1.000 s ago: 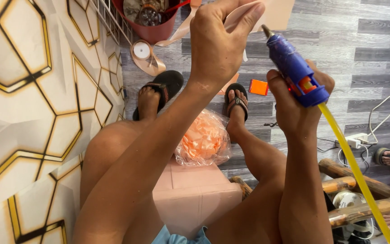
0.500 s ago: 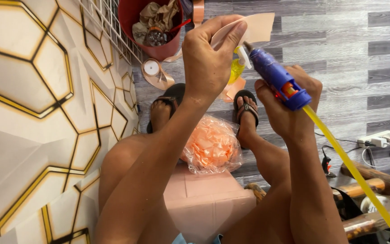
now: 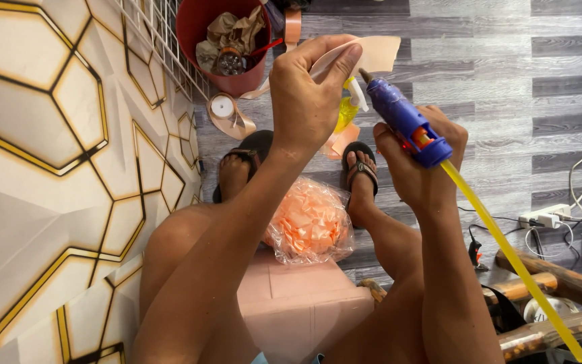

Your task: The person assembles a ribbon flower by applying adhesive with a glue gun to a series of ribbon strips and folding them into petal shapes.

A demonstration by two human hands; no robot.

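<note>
Along the whole left side of the frame we see a white wall panel [image 3: 42, 168] with a gold-lined hexagon pattern, cut off by the left and bottom edges. At bottom centre sits a pale pink box [image 3: 298, 307], plain-faced, its lower part hidden by our legs. Just above it, between our sandalled feet, lies a clear plastic bag [image 3: 311, 222] stuffed with peach-coloured ribbon pieces, crinkled and shiny. At top centre a red bucket [image 3: 190, 40] holds crumpled brown paper and a small jar; its rim is cut by the top edge. Below it, on the grey plank floor, lies a spool of peach ribbon [image 3: 223, 108].

Our left hand [image 3: 304, 94], at upper centre, pinches a peach ribbon strip [image 3: 378, 54] between thumb and fingers. Our right hand [image 3: 426, 162] is closed around the grip of a blue glue gun [image 3: 405, 121], whose nozzle points up-left, close to the strip; we cannot tell whether it touches. A yellow glue stick [image 3: 506, 249] runs from the gun's back to the lower right corner. A yellowish object behind the left hand is mostly hidden. At the right edge, a white power strip [image 3: 543, 217] shows among tangled cords.
</note>
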